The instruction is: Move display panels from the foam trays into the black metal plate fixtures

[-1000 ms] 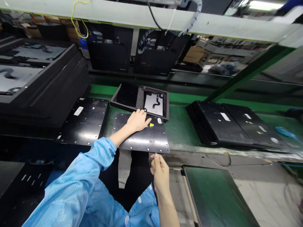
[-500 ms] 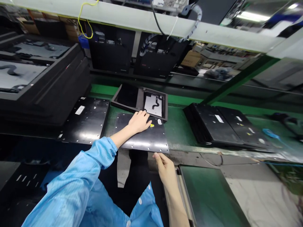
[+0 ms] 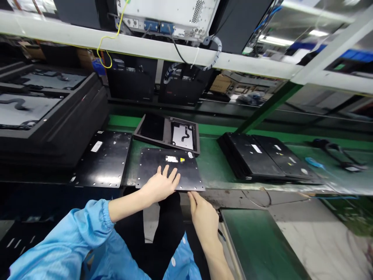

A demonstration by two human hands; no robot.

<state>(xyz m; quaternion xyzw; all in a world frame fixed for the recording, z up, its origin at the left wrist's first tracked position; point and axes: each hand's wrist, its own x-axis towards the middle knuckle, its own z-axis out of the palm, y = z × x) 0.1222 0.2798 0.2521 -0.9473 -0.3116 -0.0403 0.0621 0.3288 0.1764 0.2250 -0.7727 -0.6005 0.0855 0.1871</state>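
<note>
A flat black panel (image 3: 186,171) with small holes along its edges lies at the front of the green bench. It carries a white label (image 3: 171,159) and a small yellow sticker (image 3: 182,160). My left hand (image 3: 161,184) rests on the panel's front part, fingers spread. At the panel's front edge, my right hand (image 3: 204,216) has thumb and forefinger pinched together; whatever is between them is hidden. Just behind the panel sits a dark foam tray (image 3: 167,132) holding a black screen-like piece (image 3: 153,126) and a silver-grey part with a black ribbon cable (image 3: 182,136).
Another black panel (image 3: 107,159) lies to the left, before stacked foam trays (image 3: 84,101). Stacked black panels (image 3: 262,159) are on the right, with a blue item (image 3: 314,162) and black cable (image 3: 335,149) beyond. A white shelf beam (image 3: 140,48) crosses above the bench (image 3: 208,155).
My left hand has slid towards the bench's front edge, uncovering the white label. My right hand stays pinched at the panel's front edge. The camera view has tilted up.
</note>
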